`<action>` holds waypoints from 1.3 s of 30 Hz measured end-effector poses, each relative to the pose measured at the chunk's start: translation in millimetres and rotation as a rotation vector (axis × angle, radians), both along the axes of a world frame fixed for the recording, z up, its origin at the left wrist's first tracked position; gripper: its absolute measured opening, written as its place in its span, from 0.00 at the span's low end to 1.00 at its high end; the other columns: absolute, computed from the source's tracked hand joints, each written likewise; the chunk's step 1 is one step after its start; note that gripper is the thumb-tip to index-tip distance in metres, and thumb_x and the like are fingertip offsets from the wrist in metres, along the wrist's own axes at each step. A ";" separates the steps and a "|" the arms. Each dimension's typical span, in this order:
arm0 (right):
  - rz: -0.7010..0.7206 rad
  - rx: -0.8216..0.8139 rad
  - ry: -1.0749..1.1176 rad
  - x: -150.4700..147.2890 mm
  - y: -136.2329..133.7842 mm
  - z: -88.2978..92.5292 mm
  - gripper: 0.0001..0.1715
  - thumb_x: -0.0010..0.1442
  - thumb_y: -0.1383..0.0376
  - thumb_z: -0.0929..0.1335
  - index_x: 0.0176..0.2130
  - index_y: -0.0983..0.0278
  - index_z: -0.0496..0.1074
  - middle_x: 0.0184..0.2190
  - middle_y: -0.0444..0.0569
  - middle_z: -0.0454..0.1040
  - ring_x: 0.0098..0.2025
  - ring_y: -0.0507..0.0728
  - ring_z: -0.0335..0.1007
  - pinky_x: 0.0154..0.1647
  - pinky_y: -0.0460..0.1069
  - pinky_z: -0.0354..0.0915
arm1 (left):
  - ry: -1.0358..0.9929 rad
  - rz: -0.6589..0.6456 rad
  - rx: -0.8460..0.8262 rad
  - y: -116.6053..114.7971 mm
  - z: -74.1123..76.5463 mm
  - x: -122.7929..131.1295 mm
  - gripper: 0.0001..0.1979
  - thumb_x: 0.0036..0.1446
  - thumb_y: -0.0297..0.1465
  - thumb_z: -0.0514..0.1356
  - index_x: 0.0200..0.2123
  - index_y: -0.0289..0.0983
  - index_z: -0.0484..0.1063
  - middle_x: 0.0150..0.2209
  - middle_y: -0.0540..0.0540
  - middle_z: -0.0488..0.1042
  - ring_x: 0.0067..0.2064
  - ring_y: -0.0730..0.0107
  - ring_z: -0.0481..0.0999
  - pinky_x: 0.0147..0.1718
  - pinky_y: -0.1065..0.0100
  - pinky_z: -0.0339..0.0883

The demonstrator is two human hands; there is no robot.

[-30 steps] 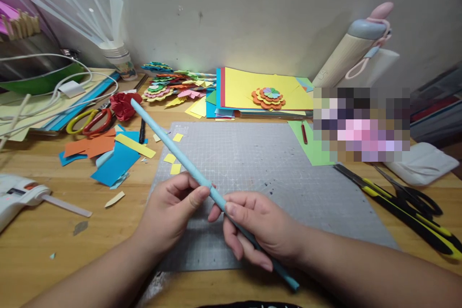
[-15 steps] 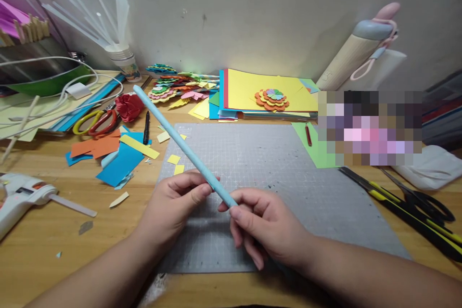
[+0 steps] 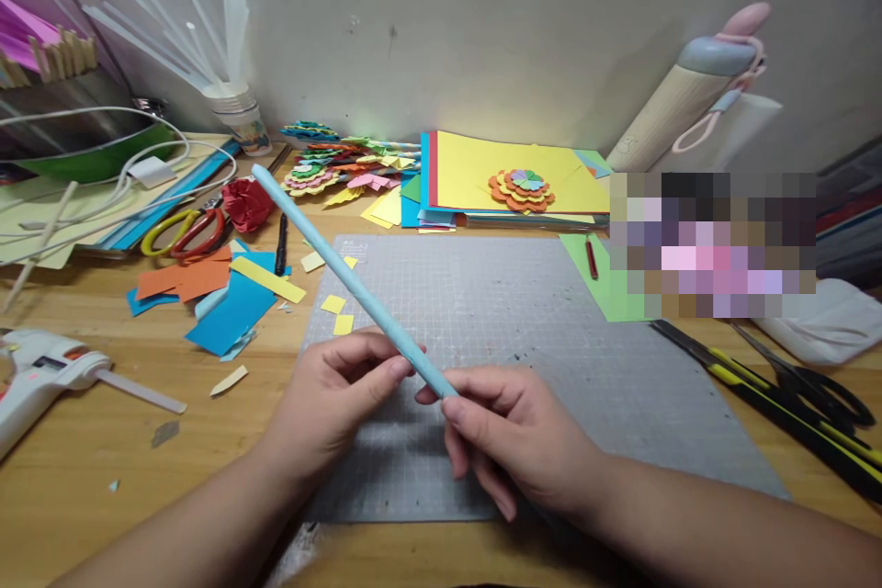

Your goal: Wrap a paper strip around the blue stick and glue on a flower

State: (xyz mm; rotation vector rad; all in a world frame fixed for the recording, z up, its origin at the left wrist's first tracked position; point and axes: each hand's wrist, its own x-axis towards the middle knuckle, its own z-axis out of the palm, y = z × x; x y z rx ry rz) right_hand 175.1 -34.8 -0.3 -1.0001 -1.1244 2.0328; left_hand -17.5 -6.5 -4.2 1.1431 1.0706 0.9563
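A thin light-blue rolled paper tube (image 3: 344,277) slants up and to the left above the grey cutting mat (image 3: 441,294). My left hand (image 3: 351,395) pinches it along its lower part, thumb on the near side. Around its lower end, the thumb and index finger of my right hand (image 3: 514,436) are closed, and the other fingers curl loosely below. The tube's upper end is free in the air. Small yellow paper squares (image 3: 333,304) lie on the mat to the left of the tube.
At the left are a hot glue gun (image 3: 59,377), paper scraps (image 3: 231,308) and red-and-yellow-handled scissors (image 3: 197,234). Layered paper flowers (image 3: 310,179) and a yellow paper stack (image 3: 475,170) sit at the back. A black-and-yellow cutter (image 3: 778,409) and black scissors (image 3: 819,390) lie right.
Both hands keep their grip on the tube, which has barely moved. The fingers of my right hand below the tube have shifted slightly right and down.
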 end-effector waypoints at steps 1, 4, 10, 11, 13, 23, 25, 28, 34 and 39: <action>0.003 0.004 -0.007 -0.1 -0.1 0.1 0.21 0.60 0.54 0.66 0.45 0.67 0.72 0.19 0.38 0.69 0.09 0.42 0.57 0.07 0.37 0.49 | 0.009 -0.003 -0.001 0.0 -0.5 -0.1 0.06 0.50 0.37 0.68 0.29 0.42 0.80 0.27 0.51 0.77 0.32 0.72 0.73 0.36 0.70 0.65; 0.013 0.030 -0.041 -0.6 -0.7 0.3 0.22 0.61 0.55 0.65 0.47 0.67 0.73 0.19 0.39 0.68 0.10 0.43 0.57 0.08 0.38 0.49 | 0.013 -0.021 -0.017 -0.5 -0.6 0.4 0.07 0.51 0.37 0.66 0.29 0.40 0.78 0.26 0.50 0.76 0.31 0.70 0.73 0.34 0.68 0.66; 0.016 0.204 -0.195 -1.0 -4.9 -1.1 0.18 0.64 0.56 0.63 0.35 0.66 0.75 0.19 0.39 0.64 0.11 0.42 0.55 0.09 0.39 0.51 | 0.024 -0.008 0.016 -2.2 8.0 5.7 0.06 0.50 0.35 0.66 0.27 0.38 0.76 0.26 0.49 0.76 0.30 0.68 0.74 0.32 0.68 0.68; 0.011 0.251 -0.233 -0.7 -5.6 -1.5 0.19 0.64 0.56 0.63 0.35 0.66 0.75 0.20 0.39 0.63 0.12 0.43 0.56 0.09 0.39 0.51 | 0.030 -0.006 0.017 -2.5 8.6 6.2 0.06 0.50 0.34 0.65 0.27 0.38 0.76 0.27 0.48 0.77 0.31 0.67 0.74 0.33 0.68 0.68; -0.009 0.321 -0.290 0.0 -6.5 -2.2 0.19 0.65 0.56 0.62 0.37 0.66 0.75 0.21 0.40 0.64 0.13 0.43 0.57 0.10 0.39 0.53 | 0.041 -0.004 0.019 -3.0 8.0 6.1 0.05 0.50 0.34 0.65 0.28 0.38 0.76 0.27 0.48 0.77 0.32 0.66 0.75 0.34 0.67 0.69; 0.009 -0.021 0.001 -1.9 -3.7 -1.3 0.25 0.61 0.53 0.65 0.52 0.66 0.72 0.20 0.40 0.69 0.10 0.43 0.58 0.08 0.38 0.50 | -0.022 0.014 -0.002 -3.1 6.1 5.4 0.07 0.50 0.36 0.67 0.27 0.38 0.76 0.26 0.50 0.74 0.30 0.70 0.71 0.33 0.68 0.66; 0.013 -0.044 0.019 -1.1 -3.1 -1.5 0.26 0.61 0.52 0.66 0.51 0.66 0.72 0.19 0.40 0.70 0.09 0.44 0.59 0.07 0.38 0.49 | -0.047 0.014 -0.016 -3.0 6.0 5.4 0.07 0.50 0.36 0.67 0.27 0.38 0.76 0.26 0.50 0.74 0.30 0.71 0.71 0.33 0.69 0.65; 0.020 -0.048 0.018 -0.4 -3.1 -1.4 0.26 0.61 0.52 0.66 0.51 0.66 0.72 0.19 0.40 0.70 0.09 0.43 0.58 0.07 0.38 0.49 | -0.069 0.012 -0.036 -2.7 5.3 5.1 0.08 0.49 0.36 0.67 0.27 0.38 0.76 0.26 0.51 0.73 0.29 0.71 0.71 0.33 0.69 0.65; 0.016 0.076 -0.077 -1.1 -6.3 -0.3 0.23 0.62 0.55 0.64 0.51 0.64 0.73 0.21 0.39 0.67 0.11 0.42 0.56 0.08 0.38 0.50 | -0.061 -0.012 -0.028 -2.5 6.0 4.8 0.08 0.49 0.37 0.68 0.26 0.38 0.76 0.26 0.50 0.74 0.31 0.69 0.73 0.33 0.68 0.67; 0.011 0.292 -0.238 1.3 -8.5 -0.1 0.19 0.65 0.56 0.62 0.42 0.65 0.76 0.21 0.40 0.65 0.13 0.43 0.58 0.09 0.39 0.53 | -0.025 -0.030 0.006 -4.1 7.7 5.2 0.08 0.50 0.37 0.66 0.28 0.39 0.76 0.27 0.48 0.76 0.32 0.67 0.74 0.34 0.67 0.68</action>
